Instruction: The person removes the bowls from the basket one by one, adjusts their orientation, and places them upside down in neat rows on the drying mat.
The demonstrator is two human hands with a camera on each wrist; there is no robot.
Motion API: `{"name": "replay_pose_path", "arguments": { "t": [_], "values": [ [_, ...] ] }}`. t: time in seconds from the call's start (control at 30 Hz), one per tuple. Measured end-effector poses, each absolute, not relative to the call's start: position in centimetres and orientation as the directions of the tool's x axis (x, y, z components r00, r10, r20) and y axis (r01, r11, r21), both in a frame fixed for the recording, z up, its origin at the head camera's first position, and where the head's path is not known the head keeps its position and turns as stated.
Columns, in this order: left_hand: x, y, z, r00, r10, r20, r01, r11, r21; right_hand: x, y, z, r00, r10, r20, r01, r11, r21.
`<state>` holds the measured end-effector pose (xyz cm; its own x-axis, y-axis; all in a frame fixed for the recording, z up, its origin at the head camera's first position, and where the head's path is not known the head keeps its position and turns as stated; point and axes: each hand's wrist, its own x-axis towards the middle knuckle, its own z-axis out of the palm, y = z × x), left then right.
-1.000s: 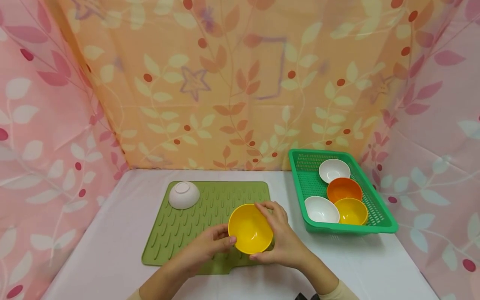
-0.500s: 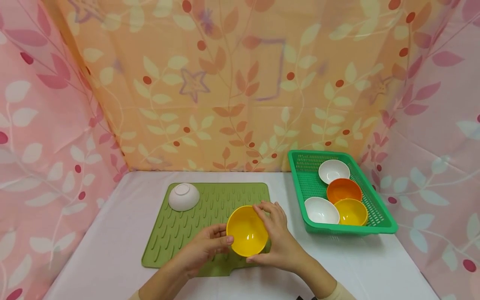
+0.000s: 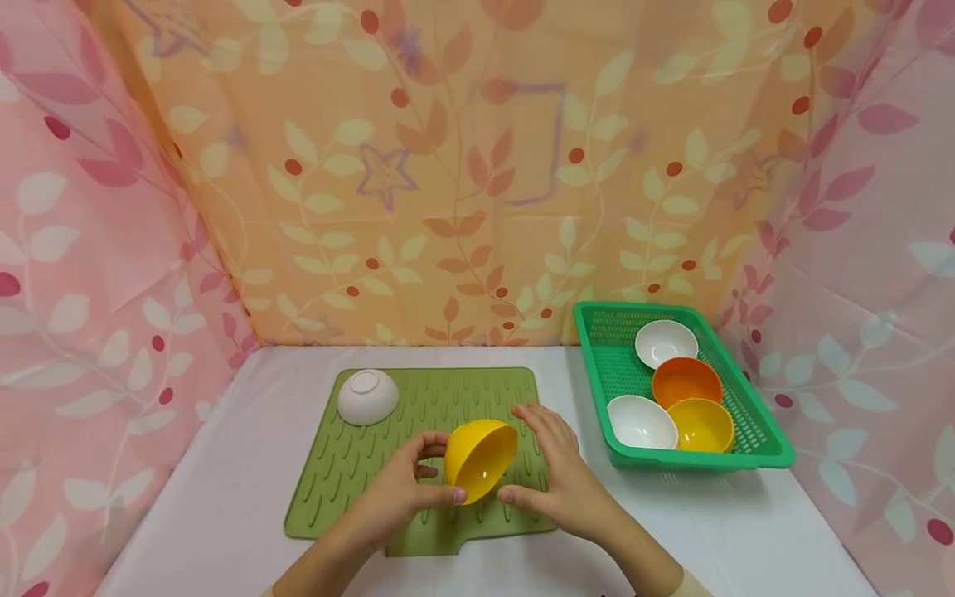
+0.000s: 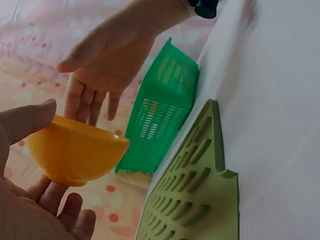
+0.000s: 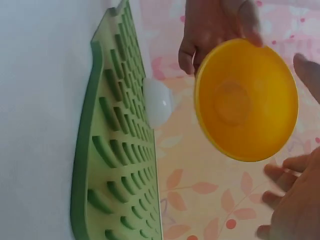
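Note:
My left hand [image 3: 406, 481] holds a yellow bowl [image 3: 477, 456] above the green mat, thumb at the rim and fingers under the base. The bowl is tilted, its opening facing right toward my other hand. In the left wrist view, the thumb lies over the edge of the yellow bowl [image 4: 75, 150]. My right hand [image 3: 555, 473] is apart from the bowl, fingers spread and thumb extended, holding nothing. The right wrist view looks into the bowl's glossy inside, with the right hand [image 5: 300, 200] beside it.
A ridged green drying mat [image 3: 336, 473] lies on the white-covered table [image 3: 224, 481]. Upside down on its far left corner rests a white bowl [image 3: 368, 398]. At right, a green basket [image 3: 608, 390] contains white bowls [image 3: 642, 423], an orange bowl [image 3: 686, 381] and another yellow bowl [image 3: 701, 424].
Both hands held the yellow bowl before. Now the right hand has let go and the left hand has turned the bowl from facing up to facing right.

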<state>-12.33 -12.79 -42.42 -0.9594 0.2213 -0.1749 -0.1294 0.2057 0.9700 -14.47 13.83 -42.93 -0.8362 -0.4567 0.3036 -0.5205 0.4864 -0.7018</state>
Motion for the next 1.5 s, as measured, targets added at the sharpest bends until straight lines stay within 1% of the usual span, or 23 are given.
{"name": "replay_pose_path", "arguments": {
  "t": [0.13, 0.3, 0.4, 0.5, 0.67, 0.93, 1.07, 1.13, 1.2, 1.23, 1.3, 1.37, 1.43, 1.5],
  "values": [
    [-12.2, -12.8, -42.5, -0.982, 0.156, -0.103, -0.051, 0.309, 0.950, -14.5, 13.9, -42.7, -0.891, -0.411, 0.194, -0.390, 0.473, -0.790],
    [-12.0, -12.7, -42.6, -0.991, 0.135, 0.023, 0.074, 0.391, 0.917, -14.5, 13.7, -42.6, -0.921, -0.383, 0.074, -0.261, 0.464, -0.846],
    [-12.0, -12.5, -42.7, -0.986, 0.136, 0.098, 0.147, 0.429, 0.891, -14.4, 13.5, -42.7, -0.928, -0.371, 0.024, -0.207, 0.462, -0.863],
    [-11.8, -12.3, -42.7, -0.974, 0.140, 0.178, 0.224, 0.475, 0.851, -14.2, 13.4, -42.9, -0.930, -0.368, 0.010, -0.191, 0.458, -0.868],
    [-11.5, -12.1, -42.9, -0.941, 0.173, 0.291, 0.338, 0.535, 0.774, -13.9, 13.0, -42.8, -0.929, -0.370, -0.008, -0.173, 0.455, -0.874],
    [-11.5, -12.0, -43.2, -0.861, 0.276, 0.427, 0.504, 0.579, 0.641, -13.8, 12.6, -43.0, -0.938, -0.344, -0.032, -0.142, 0.466, -0.873],
    [-11.5, -12.1, -43.4, -0.814, 0.324, 0.482, 0.573, 0.581, 0.578, -13.9, 12.5, -43.3, -0.947, -0.320, -0.027, -0.118, 0.426, -0.897],
    [-11.6, -12.1, -43.5, -0.790, 0.340, 0.510, 0.603, 0.578, 0.550, -14.0, 12.5, -43.5, -0.952, -0.307, -0.010, -0.116, 0.389, -0.914],
    [-11.6, -12.1, -43.4, -0.779, 0.349, 0.521, 0.617, 0.576, 0.536, -14.2, 12.6, -43.6, -0.957, -0.290, 0.014, -0.124, 0.362, -0.924],
    [-11.6, -12.1, -43.4, -0.784, 0.347, 0.514, 0.611, 0.574, 0.544, -14.2, 12.6, -43.6, -0.958, -0.285, 0.028, -0.132, 0.353, -0.926],
    [-11.6, -12.1, -43.2, -0.817, 0.337, 0.468, 0.573, 0.560, 0.598, -14.3, 12.8, -43.6, -0.955, -0.290, 0.062, -0.161, 0.331, -0.930],
    [-11.5, -12.2, -43.0, -0.861, 0.322, 0.393, 0.508, 0.515, 0.691, -14.4, 13.1, -43.7, -0.946, -0.310, 0.094, -0.192, 0.303, -0.934],
    [-11.5, -12.5, -42.7, -0.893, 0.321, 0.314, 0.434, 0.439, 0.787, -14.4, 13.3, -43.7, -0.924, -0.356, 0.138, -0.237, 0.254, -0.938],
    [-11.6, -12.9, -42.5, -0.894, 0.362, 0.263, 0.386, 0.329, 0.862, -14.4, 13.4, -43.9, -0.892, -0.410, 0.192, -0.288, 0.188, -0.939]
  ]
}}
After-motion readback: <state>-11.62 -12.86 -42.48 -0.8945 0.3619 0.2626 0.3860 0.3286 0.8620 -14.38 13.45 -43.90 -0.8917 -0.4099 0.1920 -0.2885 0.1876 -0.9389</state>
